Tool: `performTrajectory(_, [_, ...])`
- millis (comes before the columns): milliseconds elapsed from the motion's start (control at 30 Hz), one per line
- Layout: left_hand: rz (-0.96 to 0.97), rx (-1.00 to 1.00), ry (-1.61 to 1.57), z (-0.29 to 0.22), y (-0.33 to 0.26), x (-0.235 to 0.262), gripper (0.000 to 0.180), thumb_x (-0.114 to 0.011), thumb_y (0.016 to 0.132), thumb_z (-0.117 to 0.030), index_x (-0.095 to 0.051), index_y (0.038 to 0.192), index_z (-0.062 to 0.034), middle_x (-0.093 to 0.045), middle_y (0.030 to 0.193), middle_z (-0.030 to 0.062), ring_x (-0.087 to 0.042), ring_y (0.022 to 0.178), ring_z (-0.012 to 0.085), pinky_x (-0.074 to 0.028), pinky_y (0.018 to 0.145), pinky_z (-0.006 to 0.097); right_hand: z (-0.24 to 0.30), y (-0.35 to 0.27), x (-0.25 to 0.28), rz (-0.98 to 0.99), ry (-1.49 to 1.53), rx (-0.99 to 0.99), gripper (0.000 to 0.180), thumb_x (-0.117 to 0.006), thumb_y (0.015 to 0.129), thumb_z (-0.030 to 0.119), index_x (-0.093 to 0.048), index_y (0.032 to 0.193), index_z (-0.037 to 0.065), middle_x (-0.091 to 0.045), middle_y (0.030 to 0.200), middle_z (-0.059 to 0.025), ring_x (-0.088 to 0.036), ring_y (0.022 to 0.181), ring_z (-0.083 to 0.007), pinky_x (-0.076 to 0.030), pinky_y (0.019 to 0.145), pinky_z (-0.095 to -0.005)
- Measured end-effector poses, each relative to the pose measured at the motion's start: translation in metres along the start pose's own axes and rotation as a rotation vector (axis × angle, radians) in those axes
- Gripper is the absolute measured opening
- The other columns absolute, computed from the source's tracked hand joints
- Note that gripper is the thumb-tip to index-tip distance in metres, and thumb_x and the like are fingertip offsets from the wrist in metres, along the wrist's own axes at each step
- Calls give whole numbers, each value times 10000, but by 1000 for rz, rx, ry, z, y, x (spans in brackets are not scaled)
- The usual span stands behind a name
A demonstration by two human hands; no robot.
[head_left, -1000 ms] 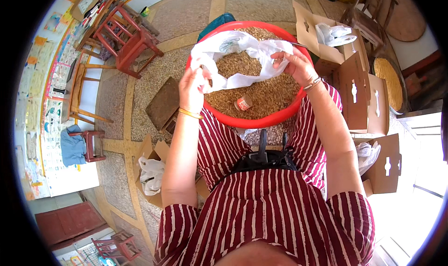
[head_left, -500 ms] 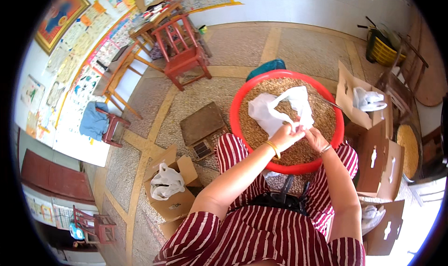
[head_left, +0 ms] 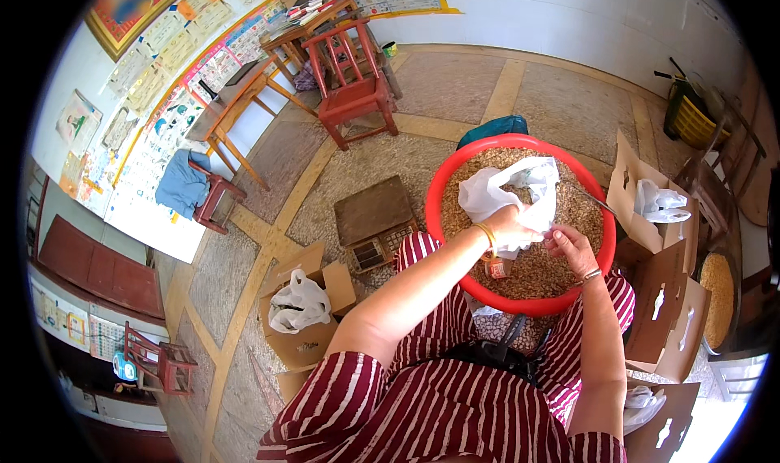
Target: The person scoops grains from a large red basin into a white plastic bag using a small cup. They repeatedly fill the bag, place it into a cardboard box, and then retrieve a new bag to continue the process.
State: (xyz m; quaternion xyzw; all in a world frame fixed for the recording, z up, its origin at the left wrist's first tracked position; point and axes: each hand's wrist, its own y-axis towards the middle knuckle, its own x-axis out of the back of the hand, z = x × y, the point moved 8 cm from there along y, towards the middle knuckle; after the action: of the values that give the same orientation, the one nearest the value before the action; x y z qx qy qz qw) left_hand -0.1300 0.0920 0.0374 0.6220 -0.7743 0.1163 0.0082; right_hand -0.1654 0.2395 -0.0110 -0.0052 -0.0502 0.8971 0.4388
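A big red basin full of tan grain stands on the floor in front of me. A white plastic bag rests on the grain. My left hand clutches the bag's gathered neck over the near side of the basin. My right hand pinches the same neck from the right, touching the left hand. A small orange cup lies in the grain just under my left wrist.
A flat scale sits left of the basin. An open cardboard box with a white bag stands at lower left; more boxes are on the right. A red chair and tables stand behind.
My hands came together from the bag's spread mouth and gathered it shut into a neck. The view has swung left, showing more of the room.
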Motion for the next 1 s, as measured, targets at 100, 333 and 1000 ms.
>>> performTrajectory(100, [123,259,537,26,-5,19,323,-715,707,-168,-586,951,-1,-614,757,65,-569,587,114,-461,488,244,-8,1,0,-2,-39,-37,366,-552,865,265,-528,1098,-16,-600,895,-65,-561,705,-112,-468,613,-232])
performTrajectory(333, [-127,23,92,-14,-9,55,224,-596,818,-180,-603,958,-5,-651,863,61,-608,795,149,-476,751,265,-24,3,8,-54,-106,-116,305,-557,860,212,-554,1080,1,-622,829,-53,-569,605,-88,-463,523,-212])
performTrajectory(1000, [-353,-342,-762,-134,18,123,271,-580,805,-163,-547,989,32,-596,983,162,-558,975,254,-424,879,378,-34,5,15,-35,-103,-136,309,-569,850,201,-549,1091,9,-617,810,-48,-580,603,-94,-478,511,-225])
